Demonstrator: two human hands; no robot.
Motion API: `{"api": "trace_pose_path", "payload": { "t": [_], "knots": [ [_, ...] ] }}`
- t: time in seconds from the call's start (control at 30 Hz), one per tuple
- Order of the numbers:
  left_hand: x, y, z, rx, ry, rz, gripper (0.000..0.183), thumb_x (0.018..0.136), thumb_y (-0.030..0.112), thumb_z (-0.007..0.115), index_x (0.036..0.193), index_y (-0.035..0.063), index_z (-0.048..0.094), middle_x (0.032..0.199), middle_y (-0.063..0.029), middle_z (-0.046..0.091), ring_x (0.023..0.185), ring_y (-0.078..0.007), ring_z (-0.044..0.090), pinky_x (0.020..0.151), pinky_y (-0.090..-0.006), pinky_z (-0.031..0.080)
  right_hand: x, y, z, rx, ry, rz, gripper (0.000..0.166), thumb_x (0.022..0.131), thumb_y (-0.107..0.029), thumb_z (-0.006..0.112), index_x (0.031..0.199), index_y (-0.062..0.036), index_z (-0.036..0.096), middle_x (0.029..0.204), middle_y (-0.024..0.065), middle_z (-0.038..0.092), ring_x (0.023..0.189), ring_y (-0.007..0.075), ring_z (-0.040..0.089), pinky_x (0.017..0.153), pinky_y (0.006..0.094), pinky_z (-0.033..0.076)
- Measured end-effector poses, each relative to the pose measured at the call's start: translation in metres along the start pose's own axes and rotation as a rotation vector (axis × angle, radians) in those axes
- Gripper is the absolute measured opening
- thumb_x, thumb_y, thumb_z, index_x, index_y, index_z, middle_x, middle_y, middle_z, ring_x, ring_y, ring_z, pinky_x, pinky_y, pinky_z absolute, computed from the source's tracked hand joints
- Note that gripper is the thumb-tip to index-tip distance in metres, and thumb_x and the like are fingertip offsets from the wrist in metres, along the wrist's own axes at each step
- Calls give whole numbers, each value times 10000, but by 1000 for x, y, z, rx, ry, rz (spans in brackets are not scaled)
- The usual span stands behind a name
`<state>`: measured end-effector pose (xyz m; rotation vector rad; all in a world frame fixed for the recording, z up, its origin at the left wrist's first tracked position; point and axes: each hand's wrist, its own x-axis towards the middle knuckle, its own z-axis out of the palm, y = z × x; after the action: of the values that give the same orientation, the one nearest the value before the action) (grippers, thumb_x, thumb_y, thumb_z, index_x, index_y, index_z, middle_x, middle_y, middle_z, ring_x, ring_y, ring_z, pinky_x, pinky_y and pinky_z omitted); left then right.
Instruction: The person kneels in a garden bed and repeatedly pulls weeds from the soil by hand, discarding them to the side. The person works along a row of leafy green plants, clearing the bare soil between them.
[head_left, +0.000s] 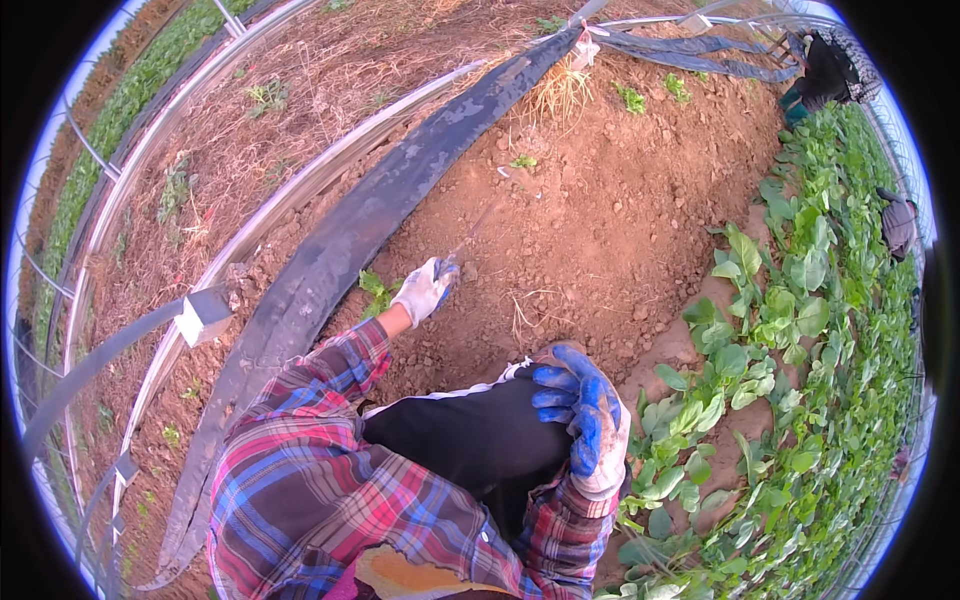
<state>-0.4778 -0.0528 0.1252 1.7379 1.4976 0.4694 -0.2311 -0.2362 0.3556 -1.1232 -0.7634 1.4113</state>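
My left hand (426, 291), in a white and blue work glove, is closed around the near end of a slim hoe handle (474, 229). The blurred hoe head (521, 180) is at the soil, just below a small green seedling (523, 161). Beside my left wrist, a leafy green plant (375, 291) grows at the edge of the black plastic sheet (352, 202). My right hand (589, 420), gloved in the same kind, rests over my black-trousered knee (480, 427), fingers spread and holding no tool.
Dense leafy crop rows (795, 360) line the right side. Metal hoops (105, 360) and a pale rail (225, 255) border the left. Dry straw (559, 94) lies near the sheet's far end. A person in dark clothes (821, 71) and another person (898, 223) are at the right.
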Motion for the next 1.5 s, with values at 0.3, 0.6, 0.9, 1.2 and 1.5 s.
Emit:
{"api": "trace_pose_path", "payload": {
  "t": [0.3,0.6,0.9,1.2,1.5],
  "knots": [
    [-18,-79,-22,-72,330,-264,361,918,382,520,1068,54,528,974,-192,645,925,-384,607,788,-445,469,-5,11,5,-189,62,-144,632,948,-454,418,1281,80,463,1040,155,642,781,148,624,668,222,482],
    [-53,-49,5,-39,197,-375,418,912,376,512,1131,22,476,1034,-236,630,982,-408,595,839,-467,463,-27,16,3,-344,169,-291,710,904,-532,459,1267,78,483,1041,145,642,808,139,624,682,223,482],
    [-153,-75,13,-5,39,-381,429,911,350,513,1147,-6,469,1026,-246,632,981,-407,599,833,-464,467,-29,17,14,-373,172,-273,704,898,-518,494,1271,78,480,1050,148,642,820,138,621,698,224,478],
    [-125,-47,3,-83,184,-255,379,909,342,533,1084,8,492,992,-246,635,952,-411,602,796,-466,472,-33,16,18,-369,235,-231,711,895,-530,506,1271,73,486,1036,144,648,818,130,621,706,222,476],
    [-165,-74,6,-164,90,-326,381,912,312,534,1136,9,475,1011,-238,636,975,-415,596,820,-461,469,-27,16,26,-371,203,-236,626,929,-460,507,1260,71,498,1026,135,653,816,125,623,703,221,475]
  ]
}}
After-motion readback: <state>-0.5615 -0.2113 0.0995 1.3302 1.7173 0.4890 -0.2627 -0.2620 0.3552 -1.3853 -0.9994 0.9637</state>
